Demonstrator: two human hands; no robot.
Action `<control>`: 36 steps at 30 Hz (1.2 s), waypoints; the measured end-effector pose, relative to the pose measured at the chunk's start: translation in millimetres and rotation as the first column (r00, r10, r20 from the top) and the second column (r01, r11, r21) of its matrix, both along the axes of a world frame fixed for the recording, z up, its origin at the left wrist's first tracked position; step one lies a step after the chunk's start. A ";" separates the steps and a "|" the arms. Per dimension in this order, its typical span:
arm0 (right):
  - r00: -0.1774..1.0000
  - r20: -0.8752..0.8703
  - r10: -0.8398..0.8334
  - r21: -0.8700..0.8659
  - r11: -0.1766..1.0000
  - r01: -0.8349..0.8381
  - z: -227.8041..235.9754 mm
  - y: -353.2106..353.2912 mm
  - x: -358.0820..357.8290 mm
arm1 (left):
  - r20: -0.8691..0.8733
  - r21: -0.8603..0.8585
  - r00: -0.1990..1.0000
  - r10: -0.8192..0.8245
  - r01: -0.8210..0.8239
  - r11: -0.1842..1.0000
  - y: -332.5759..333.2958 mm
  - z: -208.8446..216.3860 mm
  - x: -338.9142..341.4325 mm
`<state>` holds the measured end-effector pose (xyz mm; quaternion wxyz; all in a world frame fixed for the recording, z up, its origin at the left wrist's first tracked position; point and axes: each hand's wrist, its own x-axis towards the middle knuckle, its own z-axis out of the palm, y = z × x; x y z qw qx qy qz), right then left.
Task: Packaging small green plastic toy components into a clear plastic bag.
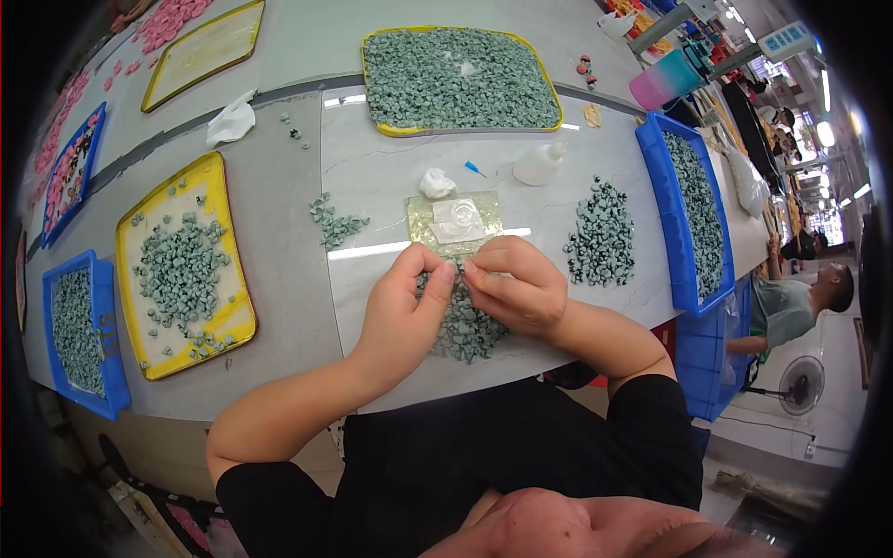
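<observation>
My left hand (409,296) and my right hand (523,286) meet at the front middle of the table. Thumb and fingers are pinched together on each, the tips almost touching; whatever small piece sits between them is hidden. Right under them lies a heap of small grey-green pieces (470,335). Just beyond my fingertips is a greenish square mat (421,221) bearing a white sheet (442,229) with a small round clear dish (462,214). A crumpled tissue (436,183), a blue dispensing tip (474,168) and a translucent squeeze bottle (539,165) are behind the mat.
Loose grey-green pieces form a dark-specked pile (600,237) on the right and a small cluster (335,223) on the left. Yellow-rimmed trays (244,307) and blue bins (672,251) surround the work area. A pink-blue bottle (670,79) stands back right; another person (805,302) is farther right.
</observation>
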<state>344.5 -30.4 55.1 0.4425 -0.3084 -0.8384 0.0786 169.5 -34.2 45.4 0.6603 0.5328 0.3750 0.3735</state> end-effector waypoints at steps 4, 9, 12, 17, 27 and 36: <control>0.989 0.095 0.111 -0.339 0.938 -0.073 20.8 7.4 15.6 | 0.005 -0.181 0.999 -0.034 0.035 0.983 3.7 8.0 -1.0; 0.887 0.461 0.025 -0.553 0.790 0.265 36.9 19.6 77.0 | 0.038 -0.410 0.985 -0.169 0.170 0.896 2.5 7.2 -1.7; 0.765 0.463 -0.448 -0.459 0.617 0.639 32.8 27.1 118.7 | 0.093 -0.436 0.979 -0.181 0.203 0.877 4.4 12.2 0.7; 0.448 0.553 -0.702 -0.114 0.469 0.876 4.7 48.0 164.5 | 0.328 -0.476 0.945 0.001 0.164 0.864 7.6 11.1 1.3; 0.484 0.542 -0.687 -0.181 0.467 0.866 5.6 49.6 153.7 | 0.332 -0.495 0.941 0.068 0.113 0.861 12.3 6.9 -4.7; 0.914 0.033 -0.405 -0.312 0.864 0.395 28.3 14.0 47.8 | 0.340 -0.514 0.935 0.104 0.092 0.853 14.6 5.7 -5.3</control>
